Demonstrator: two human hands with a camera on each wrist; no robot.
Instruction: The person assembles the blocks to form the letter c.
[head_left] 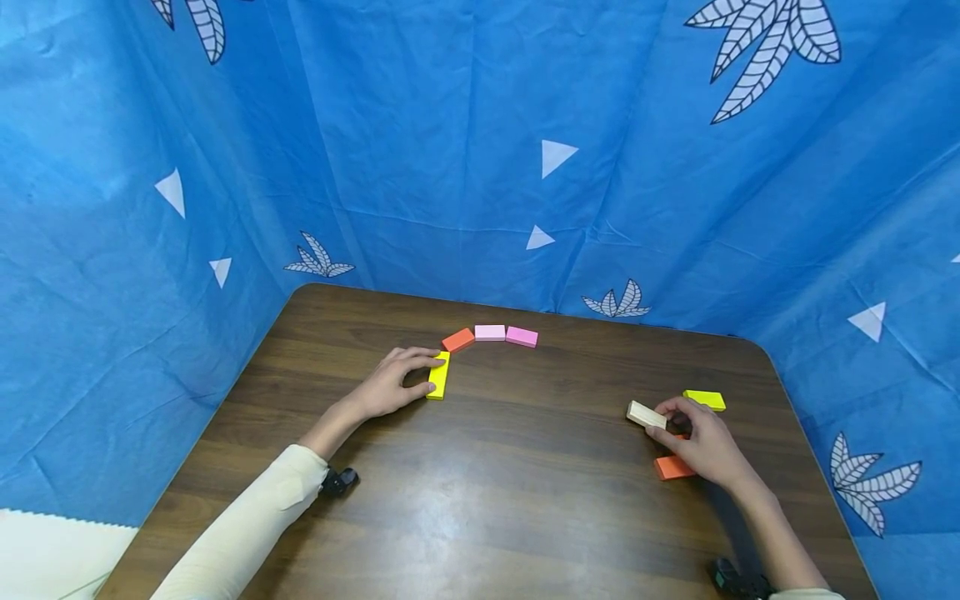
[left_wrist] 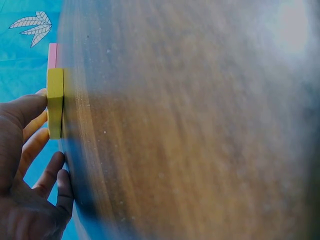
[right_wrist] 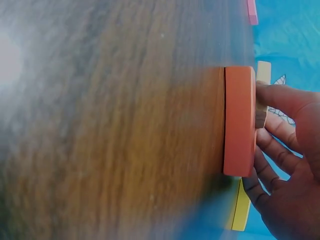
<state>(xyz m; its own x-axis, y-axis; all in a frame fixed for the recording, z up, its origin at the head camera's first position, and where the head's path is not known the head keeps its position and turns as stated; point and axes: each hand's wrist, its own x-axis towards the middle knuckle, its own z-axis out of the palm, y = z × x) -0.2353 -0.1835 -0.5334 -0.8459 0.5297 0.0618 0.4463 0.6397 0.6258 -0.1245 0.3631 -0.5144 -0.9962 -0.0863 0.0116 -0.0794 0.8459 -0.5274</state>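
I see the left hand (head_left: pixel 388 387) pinching a yellow block (head_left: pixel 438 381) toward the far edge of the table (head_left: pixel 517 450). Nearer its right edge, the right hand (head_left: pixel 708 444) pinches a pale block (head_left: pixel 643 415).

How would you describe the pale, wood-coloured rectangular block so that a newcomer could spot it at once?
On the brown wood-grain table, find the person's bare right hand. Its thumb and fingers grip the pale, wood-coloured rectangular block. Unlike the bright yellow rectangular block and orange rectangular block near that hand, it looks unpainted.
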